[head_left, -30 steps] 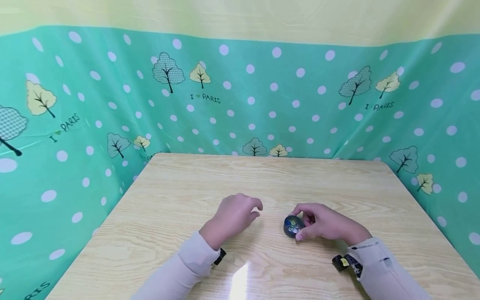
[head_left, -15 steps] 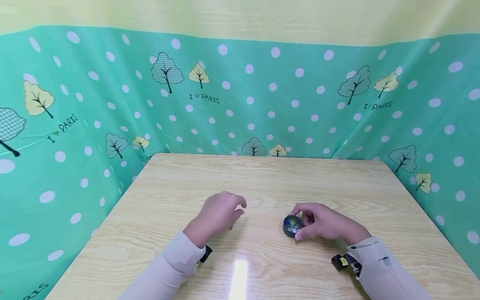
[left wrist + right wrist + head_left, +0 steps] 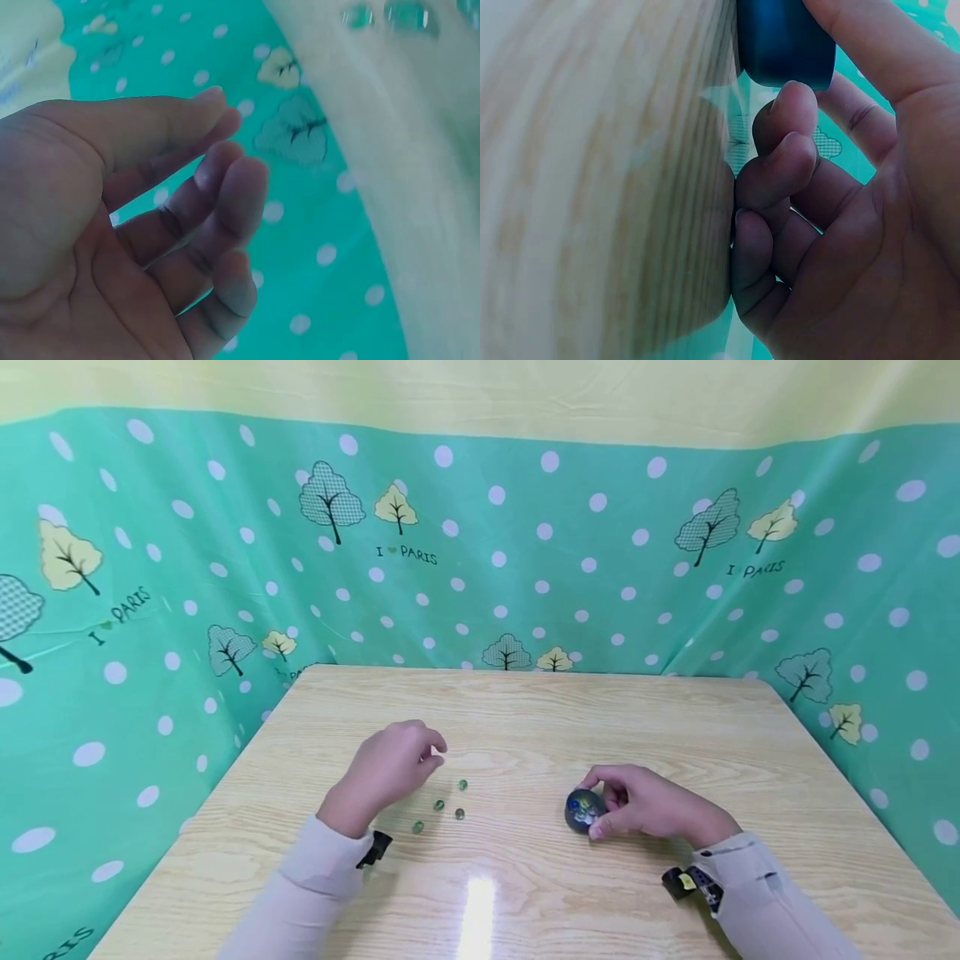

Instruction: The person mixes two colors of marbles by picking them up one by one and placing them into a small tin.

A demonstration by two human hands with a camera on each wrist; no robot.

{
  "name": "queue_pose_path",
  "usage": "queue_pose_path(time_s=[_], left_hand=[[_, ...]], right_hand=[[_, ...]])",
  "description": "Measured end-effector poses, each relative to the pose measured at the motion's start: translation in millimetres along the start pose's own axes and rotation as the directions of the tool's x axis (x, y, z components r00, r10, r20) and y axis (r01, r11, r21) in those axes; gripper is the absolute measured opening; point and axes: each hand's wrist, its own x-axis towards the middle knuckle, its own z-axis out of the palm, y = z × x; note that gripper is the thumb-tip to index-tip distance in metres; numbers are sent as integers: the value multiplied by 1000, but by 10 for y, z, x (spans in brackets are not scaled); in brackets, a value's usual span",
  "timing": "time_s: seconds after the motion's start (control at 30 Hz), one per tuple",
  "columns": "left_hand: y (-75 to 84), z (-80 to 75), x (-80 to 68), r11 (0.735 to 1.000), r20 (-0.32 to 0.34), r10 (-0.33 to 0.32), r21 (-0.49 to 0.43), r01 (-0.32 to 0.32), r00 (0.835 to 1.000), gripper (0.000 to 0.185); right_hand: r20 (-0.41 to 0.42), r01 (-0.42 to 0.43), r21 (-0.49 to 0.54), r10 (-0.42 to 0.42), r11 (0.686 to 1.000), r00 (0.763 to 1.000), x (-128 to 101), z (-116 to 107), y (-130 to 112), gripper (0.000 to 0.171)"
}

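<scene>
a light wooden table [image 3: 675,735] bears four small green beads [image 3: 438,805] (loosely scattered) and a dark ball [image 3: 581,810].

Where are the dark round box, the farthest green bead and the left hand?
dark round box [image 3: 582,811], head view, on its patterned lid
farthest green bead [image 3: 462,785], head view, on its middle
left hand [image 3: 386,768], head view, on the back of the hand
</scene>
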Motion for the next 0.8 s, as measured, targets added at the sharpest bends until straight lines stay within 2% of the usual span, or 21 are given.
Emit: queue_pose_path(time_s=[0.2, 0.4, 0.53, 0.8], left_hand=[[-194, -123, 3, 999, -10, -46, -15, 46, 999, 13], [-336, -137, -6, 993, 10, -116, -23, 117, 993, 14], [-336, -105, 8, 992, 32, -124, -32, 125, 992, 14], [-240, 47, 23, 993, 156, -111, -8, 114, 981, 6]], right_hand=[[-3, 3, -2, -3, 1000, 1000, -3, -11, -1, 49], [11, 14, -6, -14, 1000, 1000, 1, -1, 3, 49], [8, -7, -11, 7, 1000, 1000, -1, -15, -16, 49], [7, 8, -3, -8, 1000, 1000, 2, -11, -13, 49]])
